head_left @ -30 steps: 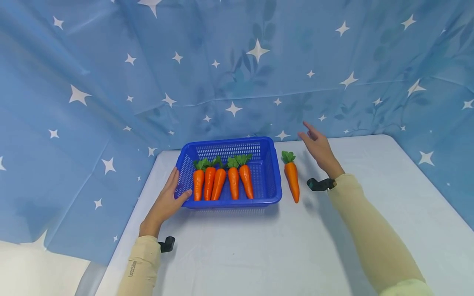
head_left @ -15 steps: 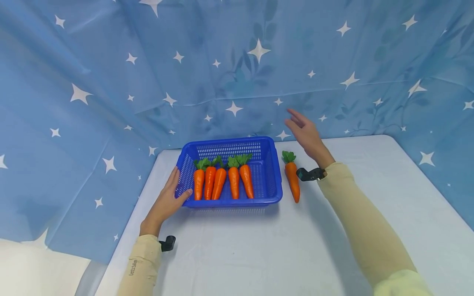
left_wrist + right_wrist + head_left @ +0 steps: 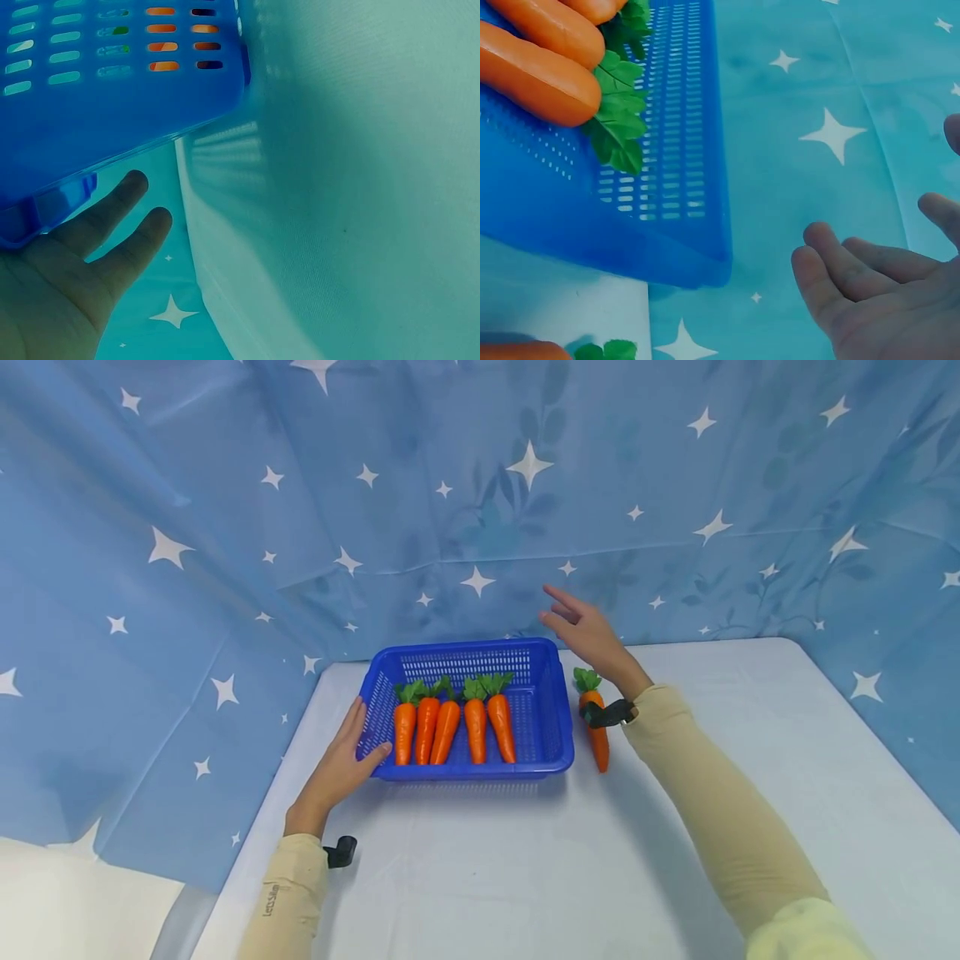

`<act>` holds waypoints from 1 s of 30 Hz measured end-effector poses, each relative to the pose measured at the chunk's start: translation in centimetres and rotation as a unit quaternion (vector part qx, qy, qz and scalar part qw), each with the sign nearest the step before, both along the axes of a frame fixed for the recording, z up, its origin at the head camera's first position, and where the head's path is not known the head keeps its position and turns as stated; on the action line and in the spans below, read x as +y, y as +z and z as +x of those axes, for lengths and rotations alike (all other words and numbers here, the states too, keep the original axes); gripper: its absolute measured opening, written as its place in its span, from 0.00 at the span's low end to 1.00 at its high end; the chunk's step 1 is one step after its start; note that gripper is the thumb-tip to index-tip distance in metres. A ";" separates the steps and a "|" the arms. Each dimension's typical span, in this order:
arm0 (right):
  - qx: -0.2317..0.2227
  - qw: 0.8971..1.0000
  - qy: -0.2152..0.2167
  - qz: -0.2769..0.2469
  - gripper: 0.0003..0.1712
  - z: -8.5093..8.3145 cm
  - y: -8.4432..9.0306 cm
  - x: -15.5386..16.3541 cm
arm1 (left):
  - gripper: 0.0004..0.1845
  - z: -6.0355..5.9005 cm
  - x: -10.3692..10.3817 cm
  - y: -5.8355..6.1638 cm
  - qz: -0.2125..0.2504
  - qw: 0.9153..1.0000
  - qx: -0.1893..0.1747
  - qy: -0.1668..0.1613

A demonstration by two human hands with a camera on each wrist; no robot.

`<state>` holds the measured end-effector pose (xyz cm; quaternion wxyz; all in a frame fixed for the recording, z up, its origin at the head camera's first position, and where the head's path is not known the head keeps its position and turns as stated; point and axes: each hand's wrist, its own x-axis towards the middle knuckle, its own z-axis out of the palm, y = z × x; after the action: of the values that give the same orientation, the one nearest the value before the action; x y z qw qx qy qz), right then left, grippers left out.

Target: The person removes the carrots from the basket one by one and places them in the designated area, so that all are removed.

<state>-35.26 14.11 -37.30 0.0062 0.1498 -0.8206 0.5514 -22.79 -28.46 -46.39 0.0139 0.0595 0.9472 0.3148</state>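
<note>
Several orange carrots [image 3: 474,732] with green leafy tops lie side by side in a blue plastic basket [image 3: 551,767]. My left hand [image 3: 341,771] rests against the basket's front left corner, thumb at the front rim and fingers along the left side. In the left wrist view, two fingers [image 3: 124,251] extend straight below the basket's wall. My right hand [image 3: 592,631] is raised past the basket's back right corner, fingers spread and holding nothing. One loose carrot [image 3: 599,748] lies on the table right of the basket, its middle hidden by the right wrist's camera.
A white-covered table [image 3: 480,868] carries the basket near its back edge. Behind and to the left hangs a blue curtain [image 3: 420,460] with white stars. A black camera [image 3: 341,852] sits at the left wrist.
My right hand has moved left, from right of the loose carrot to near the basket's back right corner; its wrist now covers part of that carrot. The left hand and basket stay in place.
</note>
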 end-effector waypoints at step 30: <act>-0.131 0.970 0.161 0.125 0.39 -0.3 -2.9 -5.0 | 0.52 -0.1 -0.1 -0.2 0.013 1.000 0.009 -0.005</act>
<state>-35.51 9.07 -40.25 -0.2095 0.2061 -0.8415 0.4533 -22.94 -28.59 -46.64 0.0059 0.0670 0.9428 0.3266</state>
